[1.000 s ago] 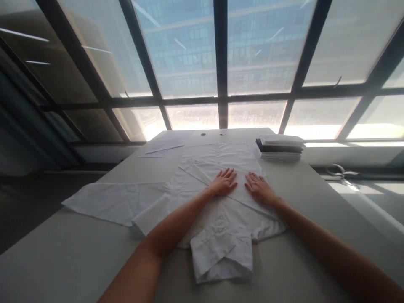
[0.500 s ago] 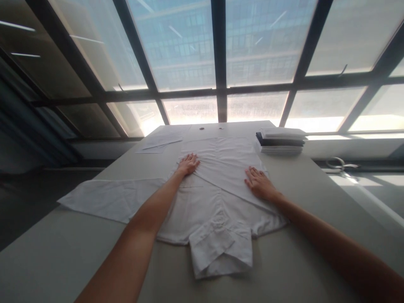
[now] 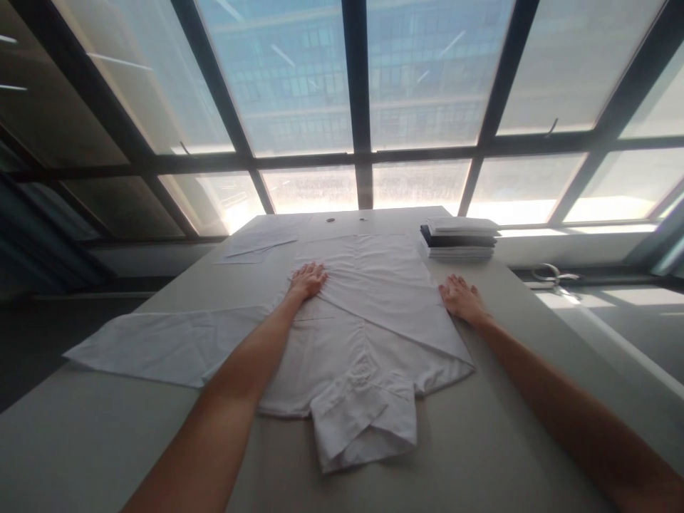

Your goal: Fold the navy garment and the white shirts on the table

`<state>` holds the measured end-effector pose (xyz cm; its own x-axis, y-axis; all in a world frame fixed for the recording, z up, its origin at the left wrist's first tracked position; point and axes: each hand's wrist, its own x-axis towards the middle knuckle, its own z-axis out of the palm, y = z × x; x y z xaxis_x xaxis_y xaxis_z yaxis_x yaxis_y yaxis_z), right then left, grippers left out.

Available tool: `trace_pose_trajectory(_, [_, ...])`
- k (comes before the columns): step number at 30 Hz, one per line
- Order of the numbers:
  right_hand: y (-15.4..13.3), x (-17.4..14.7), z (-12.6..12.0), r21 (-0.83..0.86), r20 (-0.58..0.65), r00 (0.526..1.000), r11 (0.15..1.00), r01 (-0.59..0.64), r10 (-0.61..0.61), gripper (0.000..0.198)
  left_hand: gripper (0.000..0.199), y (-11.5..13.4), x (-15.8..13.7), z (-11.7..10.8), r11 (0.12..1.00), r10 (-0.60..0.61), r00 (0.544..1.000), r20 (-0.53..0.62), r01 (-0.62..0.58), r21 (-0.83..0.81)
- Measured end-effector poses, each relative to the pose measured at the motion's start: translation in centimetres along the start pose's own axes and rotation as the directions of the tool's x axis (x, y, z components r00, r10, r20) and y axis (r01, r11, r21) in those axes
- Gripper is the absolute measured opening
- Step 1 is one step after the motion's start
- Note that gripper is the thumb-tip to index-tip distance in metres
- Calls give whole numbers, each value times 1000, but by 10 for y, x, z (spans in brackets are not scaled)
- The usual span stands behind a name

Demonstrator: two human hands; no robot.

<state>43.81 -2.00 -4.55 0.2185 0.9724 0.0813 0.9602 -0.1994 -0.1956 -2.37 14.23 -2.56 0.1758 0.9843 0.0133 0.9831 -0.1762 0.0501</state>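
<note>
A white shirt (image 3: 374, 285) lies spread on the table, its collar (image 3: 368, 427) toward me. One sleeve (image 3: 154, 345) stretches out to the left; on the right, a fold of cloth lies slantwise across the body. My left hand (image 3: 308, 280) rests flat on the shirt's left part, fingers spread, with creases running from it. Just beyond the shirt's right edge, my right hand (image 3: 461, 296) lies palm down with fingers extended, its fingertips close to the cloth. Whether the right hand touches the fabric I cannot tell.
A stack of folded white and dark cloth (image 3: 459, 239) sits at the table's far right. Sheets of paper (image 3: 259, 239) lie at the far left of the white table (image 3: 470, 442). Large windows (image 3: 299, 78) rise behind, and a pale looped object (image 3: 553, 274) is beyond the right edge.
My right hand has slid right, off the folded cloth to the shirt's right edge, which now lies straighter. My left hand stays at the same spot on the shirt. The view has shifted slightly.
</note>
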Motion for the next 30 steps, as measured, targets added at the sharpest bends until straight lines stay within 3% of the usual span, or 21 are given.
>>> trace_pose_trajectory(3, [0, 3, -9, 45, -84, 994, 997, -61, 65, 60, 66, 1, -1, 0, 1000, -2, 1000, -22, 2, 0])
trace_pose_trajectory(5, [-15, -1, -15, 73, -137, 990, 997, -19, 28, 60, 67, 2, -1, 0, 1000, -23, 999, -44, 23, 6])
trace_pose_trajectory(7, [-40, -11, -18, 86, -141, 988, 993, 78, -65, 61, 69, 3, -1, -1, 999, -45, 998, -39, 46, 24])
trace_pose_trajectory(9, [-70, -28, -16, 95, -66, 978, 975, 202, -196, 63, 70, 4, -1, -2, 997, -53, 999, -2, 53, 49])
trace_pose_trajectory(12, [-109, -58, -7, 117, 48, 897, 894, 432, -439, 69, 69, 4, -1, -4, 996, -49, 998, 30, 47, 81])
trace_pose_trajectory(15, [-122, -78, 2, 110, 96, 842, 846, 521, -531, 72, 67, 4, -1, -5, 995, -51, 998, 23, 48, 90])
trace_pose_trajectory(18, [-108, -81, 3, 88, 103, 853, 859, 504, -511, 73, 68, 3, 1, -5, 996, -54, 998, 38, 51, 72])
trace_pose_trajectory(23, [-59, -76, -2, 53, 98, 881, 886, 460, -463, 71, 68, 1, 4, -3, 998, -50, 998, 47, 47, 47])
trace_pose_trajectory(30, [7, -59, -9, 143, 57, 968, 962, 233, -243, 63, 67, 0, 7, -2, 998, -42, 999, 34, 41, 37])
